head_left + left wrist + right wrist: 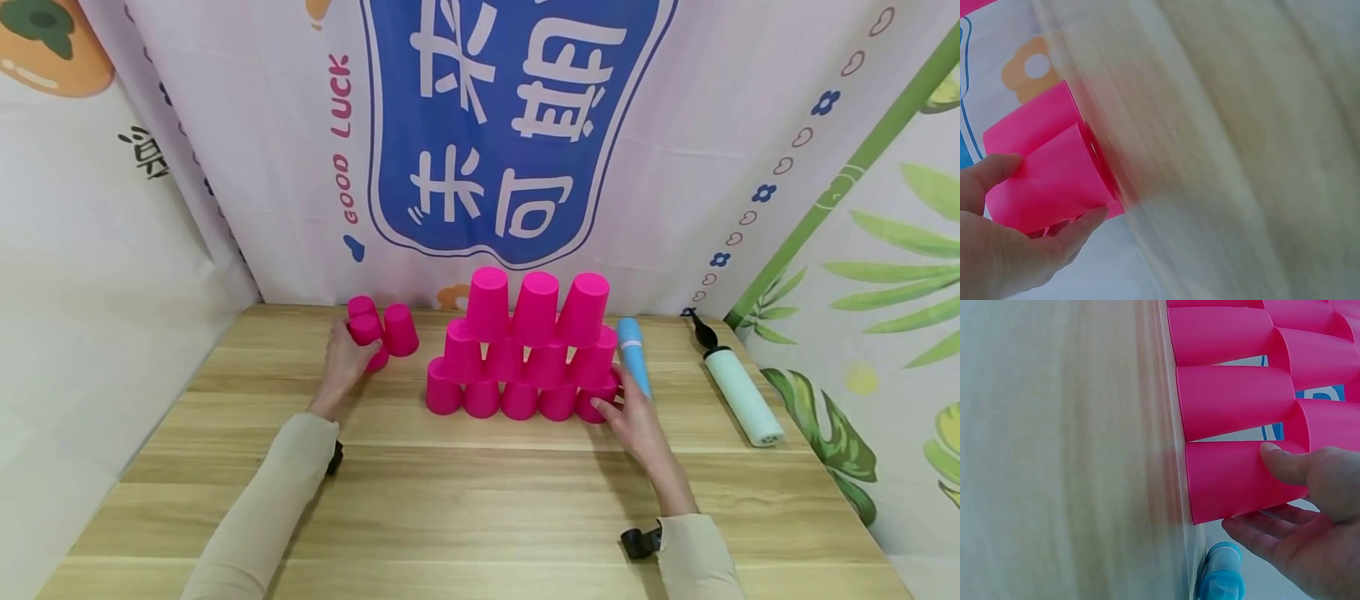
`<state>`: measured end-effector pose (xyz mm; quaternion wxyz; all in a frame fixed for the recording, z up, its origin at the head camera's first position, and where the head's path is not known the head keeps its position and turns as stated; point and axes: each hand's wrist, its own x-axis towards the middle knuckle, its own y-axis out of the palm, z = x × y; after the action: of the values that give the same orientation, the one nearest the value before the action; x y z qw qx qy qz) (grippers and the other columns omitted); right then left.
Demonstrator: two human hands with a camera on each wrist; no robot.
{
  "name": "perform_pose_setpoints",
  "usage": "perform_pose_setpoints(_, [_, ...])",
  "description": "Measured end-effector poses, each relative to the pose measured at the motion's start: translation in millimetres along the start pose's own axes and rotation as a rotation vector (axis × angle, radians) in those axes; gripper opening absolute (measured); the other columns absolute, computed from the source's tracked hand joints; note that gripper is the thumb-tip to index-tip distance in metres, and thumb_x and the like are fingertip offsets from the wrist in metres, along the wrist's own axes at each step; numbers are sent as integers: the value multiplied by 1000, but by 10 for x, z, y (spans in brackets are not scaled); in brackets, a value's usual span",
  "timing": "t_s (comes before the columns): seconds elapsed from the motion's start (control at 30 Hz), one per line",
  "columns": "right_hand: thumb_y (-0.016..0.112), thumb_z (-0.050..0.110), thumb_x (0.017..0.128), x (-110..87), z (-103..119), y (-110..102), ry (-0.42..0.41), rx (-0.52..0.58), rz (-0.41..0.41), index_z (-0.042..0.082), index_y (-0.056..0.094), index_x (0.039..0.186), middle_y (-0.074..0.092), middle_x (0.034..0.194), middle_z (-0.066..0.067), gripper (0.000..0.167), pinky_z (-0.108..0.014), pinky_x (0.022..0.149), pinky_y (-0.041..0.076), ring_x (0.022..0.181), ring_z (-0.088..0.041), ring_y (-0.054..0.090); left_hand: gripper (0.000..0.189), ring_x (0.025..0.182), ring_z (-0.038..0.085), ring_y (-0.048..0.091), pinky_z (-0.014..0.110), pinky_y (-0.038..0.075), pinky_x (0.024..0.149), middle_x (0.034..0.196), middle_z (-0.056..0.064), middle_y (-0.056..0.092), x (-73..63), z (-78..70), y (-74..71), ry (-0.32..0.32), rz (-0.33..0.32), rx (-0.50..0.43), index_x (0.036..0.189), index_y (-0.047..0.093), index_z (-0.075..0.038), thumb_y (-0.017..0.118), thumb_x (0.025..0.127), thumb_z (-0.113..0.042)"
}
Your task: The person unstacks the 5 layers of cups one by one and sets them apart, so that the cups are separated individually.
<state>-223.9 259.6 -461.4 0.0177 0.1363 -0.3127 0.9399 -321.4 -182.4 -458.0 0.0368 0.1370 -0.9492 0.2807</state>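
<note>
Upside-down pink cups (519,402) stand in a stepped stack at the middle of the table, in three rows with three cups on top. At the right end of the bottom row, my right hand (634,417) holds the end cup (1235,478) between thumb and fingers. To the left of the stack, my left hand (348,358) grips a pink cup (1054,181), thumb on one side and fingers on the other. Other pink cups cluster there, one of them (401,331) just right of the hand.
A light-blue cylinder (633,354) lies right behind the right hand, close to the stack. Farther right is a pale-green hand pump (742,396) with a black nozzle. A printed curtain (285,167) hangs along the back edge of the wooden table (450,508).
</note>
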Motion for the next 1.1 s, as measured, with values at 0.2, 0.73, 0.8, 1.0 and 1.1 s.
perform_pose_setpoints(0.2, [63, -1, 90, -8, 0, 22, 10, 0, 12, -1, 30, 145, 48, 134, -26, 64, -50, 95, 48, 120, -40, 51, 66, 121, 45, 44, 53, 38, 103, 131, 32, 40, 11, 53, -16, 0, -2, 4, 137, 26, 10, 64, 86, -8])
perform_pose_setpoints(0.73, [64, -2, 89, -19, 14, 39, -3, 17, 32, -2, 30, 144, 49, 133, -26, 64, -50, 93, 49, 117, -41, 53, 67, 118, 48, 41, 57, 38, 100, 129, 34, 37, -251, -86, -247, 147, 51, 74, 138, 25, 14, 64, 89, -8])
perform_pose_setpoints(0.8, [63, -2, 90, -18, 11, 34, -4, 20, 33, -2, 30, 145, 48, 133, -26, 64, -50, 93, 48, 118, -42, 52, 61, 117, 46, 42, 57, 38, 99, 129, 33, 38, -358, -322, -335, 236, 3, 88, 136, 30, 14, 64, 90, -8])
perform_pose_setpoints(1.0, [62, -2, 90, -7, 6, -6, -5, 12, 12, -1, 29, 145, 47, 135, -25, 64, -51, 95, 47, 119, -42, 51, 58, 129, 36, 42, 49, 40, 104, 140, 21, 42, -636, -1300, -370, 393, 71, -127, 140, 37, 0, 65, 92, -16])
perform_pose_setpoints(1.1, [62, -2, 90, -10, 2, -2, -7, 12, 12, -1, 29, 145, 47, 135, -26, 64, -51, 95, 47, 119, -42, 51, 61, 131, 30, 45, 44, 43, 102, 142, 13, 44, -704, -1629, -283, 414, 208, -232, 143, 37, -6, 67, 91, -20])
